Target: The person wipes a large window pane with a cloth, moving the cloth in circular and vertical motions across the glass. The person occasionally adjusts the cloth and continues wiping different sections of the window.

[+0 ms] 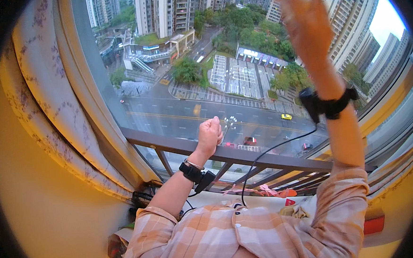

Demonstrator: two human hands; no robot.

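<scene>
My left hand is closed in a fist, held in front of my chest near the brown window railing. Nothing sticks out of its fingers. Around that wrist are a thin bangle and a black strap with a small black box. My right hand is raised high at the upper right, in front of the window view. Motion smears its fingers, which look bent, so their grip is unclear. Another black strap with a box circles the right wrist, and a black cable hangs from it toward my shirt.
Patterned curtains hang at the left, with another curtain at the right. Behind the railing, a street with cars lies far below, among tall buildings. Pink ribbon-like material and a red object are near the sill.
</scene>
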